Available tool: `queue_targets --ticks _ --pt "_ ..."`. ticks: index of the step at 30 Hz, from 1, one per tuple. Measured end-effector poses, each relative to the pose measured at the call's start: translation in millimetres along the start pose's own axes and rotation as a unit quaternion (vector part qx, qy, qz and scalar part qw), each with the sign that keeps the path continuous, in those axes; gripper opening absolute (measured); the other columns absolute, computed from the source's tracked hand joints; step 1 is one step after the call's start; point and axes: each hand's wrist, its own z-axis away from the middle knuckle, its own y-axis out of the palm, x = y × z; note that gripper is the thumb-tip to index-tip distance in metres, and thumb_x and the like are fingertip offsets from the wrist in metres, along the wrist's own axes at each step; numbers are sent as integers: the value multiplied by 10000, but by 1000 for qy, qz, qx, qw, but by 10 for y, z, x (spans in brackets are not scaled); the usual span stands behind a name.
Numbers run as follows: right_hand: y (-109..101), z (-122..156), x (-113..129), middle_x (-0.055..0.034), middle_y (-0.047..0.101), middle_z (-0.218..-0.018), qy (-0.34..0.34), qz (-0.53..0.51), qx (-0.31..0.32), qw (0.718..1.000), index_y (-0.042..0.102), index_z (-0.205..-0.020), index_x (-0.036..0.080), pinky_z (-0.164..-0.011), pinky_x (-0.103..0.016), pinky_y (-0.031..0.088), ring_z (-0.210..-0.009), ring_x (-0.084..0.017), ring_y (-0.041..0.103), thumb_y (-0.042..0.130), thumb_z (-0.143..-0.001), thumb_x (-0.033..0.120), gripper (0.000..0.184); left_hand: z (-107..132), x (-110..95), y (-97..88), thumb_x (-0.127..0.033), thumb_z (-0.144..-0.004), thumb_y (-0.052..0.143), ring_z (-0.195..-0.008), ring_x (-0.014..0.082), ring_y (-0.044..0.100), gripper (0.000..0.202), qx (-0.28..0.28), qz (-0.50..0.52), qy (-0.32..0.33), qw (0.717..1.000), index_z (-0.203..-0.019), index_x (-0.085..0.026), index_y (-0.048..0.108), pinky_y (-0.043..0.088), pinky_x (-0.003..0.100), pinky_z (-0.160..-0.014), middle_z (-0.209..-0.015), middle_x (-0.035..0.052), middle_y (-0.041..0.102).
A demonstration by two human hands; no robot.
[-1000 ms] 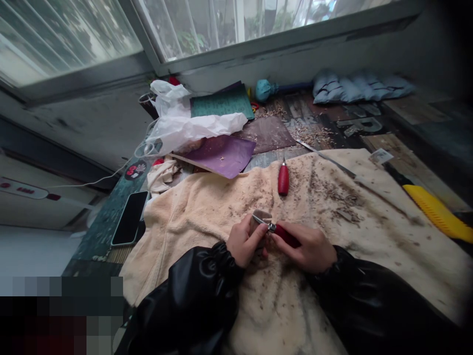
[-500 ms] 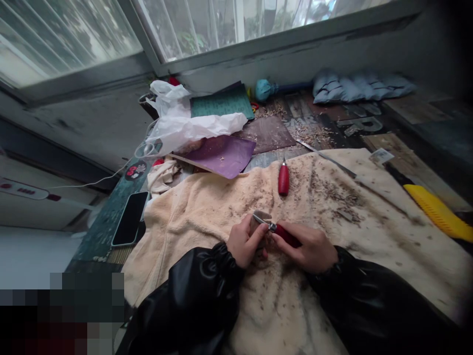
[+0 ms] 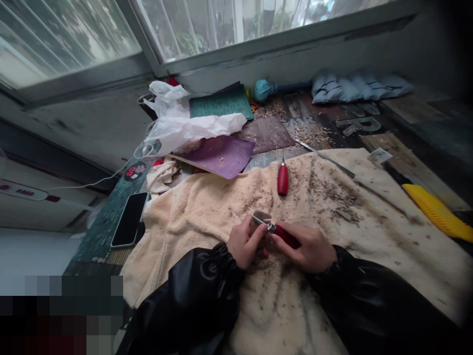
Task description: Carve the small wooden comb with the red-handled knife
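My left hand [image 3: 244, 244] is closed round a small grey-brown workpiece [image 3: 260, 217], held just above a cream fleece cloth [image 3: 207, 212]. My right hand [image 3: 310, 249] grips a red-handled carving tool [image 3: 286, 235], whose metal tip rests against the workpiece by my left thumb. Both arms wear glossy black sleeves. A second red-handled tool [image 3: 283, 179] lies on the cloth a little beyond my hands. Wood shavings [image 3: 332, 190] are scattered over the cloth.
A phone [image 3: 130, 225] lies at the bench's left edge beside a white cable. Behind the cloth are a purple sheet [image 3: 223, 154], a white plastic bag [image 3: 185, 125], a green mat [image 3: 221, 103] and blue-grey cushions [image 3: 358, 86]. A yellow tool [image 3: 436, 212] sits at right.
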Motion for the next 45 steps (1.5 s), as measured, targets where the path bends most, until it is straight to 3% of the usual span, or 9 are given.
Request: queue_targets --ticks 6,12,17,24,30,36,45 --pt "27 27 22 -70 695 -780 26 24 -39 999 624 -898 142 -586 -221 490 -627 -144 639 475 -836 350 263 -3 -13 -3 -448 -824 447 -462 117 567 313 15 15 -13 1000 -916 -174 567 424 207 -442 -593 -10 600" --pt "5 8 12 -59 695 -793 2 -12 2 1000 626 -815 171 -562 -198 483 -624 -131 640 467 -838 338 232 4 -19 -1 -440 -824 458 -469 116 573 295 18 2 -12 1000 -914 -172 544 434 205 -450 -601 -8 598" --pt "17 19 29 -67 695 -781 27 17 -35 999 628 -863 154 -586 -221 491 -632 -145 641 478 -832 345 245 13 -32 5 -466 -831 427 -426 116 569 323 34 41 -34 998 -917 -174 537 429 209 -409 -601 -14 590" --pt "-27 -4 15 -56 695 -780 -1 -11 -2 1000 629 -816 174 -548 -197 484 -604 -130 639 475 -831 338 225 3 -18 -5 -446 -813 473 -477 120 575 284 17 4 -16 1000 -876 -178 544 429 207 -449 -600 -5 610" --pt "-16 3 58 -69 694 -789 31 15 -38 999 637 -838 158 -574 -228 487 -630 -152 642 480 -826 331 234 6 -27 5 -476 -821 439 -426 113 565 316 31 44 -36 998 -821 -171 525 418 207 -409 -591 -11 598" --pt "-35 -16 25 -55 694 -803 15 -22 8 1000 628 -831 171 -570 -210 483 -616 -133 636 469 -831 338 231 -12 11 3 -445 -812 475 -464 115 580 283 29 23 -19 999 -850 -169 529 440 207 -450 -598 -8 609" --pt "32 40 12 -55 697 -782 17 32 -26 999 641 -900 161 -565 -219 481 -619 -141 638 502 -814 339 242 -18 -5 19 -467 -815 457 -390 116 568 291 45 94 -38 994 -840 -177 471 419 200 -370 -557 -31 579"
